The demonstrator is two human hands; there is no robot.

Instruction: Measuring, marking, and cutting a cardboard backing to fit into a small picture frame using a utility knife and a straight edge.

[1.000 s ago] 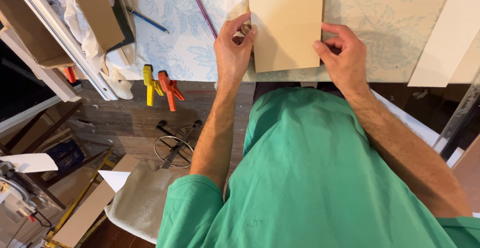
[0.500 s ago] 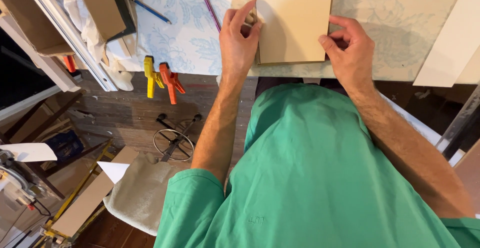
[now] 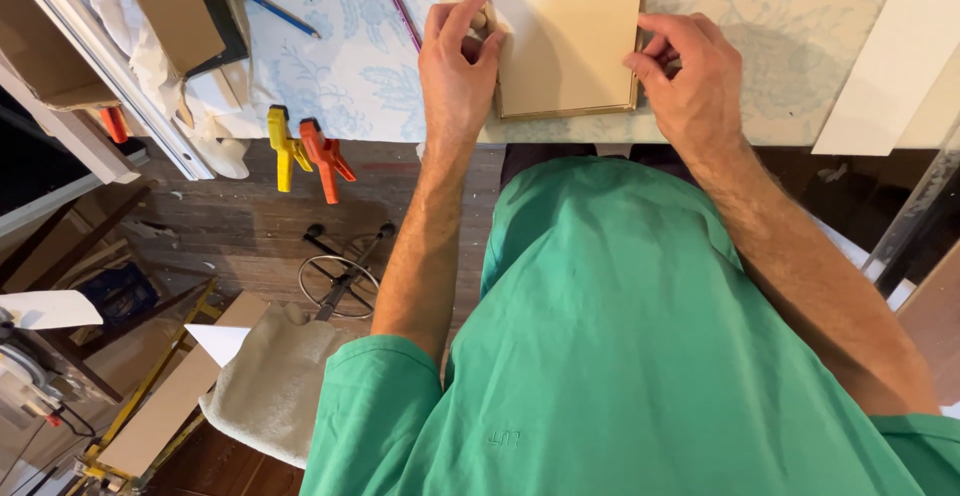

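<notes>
— Tan, smooth board (image 3: 565, 31), flat on the floral-papered table (image 3: 330, 86)?
— Yes; left hand (image 3: 457, 81) and right hand (image 3: 690, 81) pinch its side edges (yellow and orange clamps (image 3: 305, 151) hang nearby), over a dark wooden floor (image 3: 220, 226).

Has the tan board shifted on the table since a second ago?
Cannot tell. The tan board keeps the same place relative to the purple pencil and yellow clamp; the apparent drift looks like head-camera movement.
</notes>
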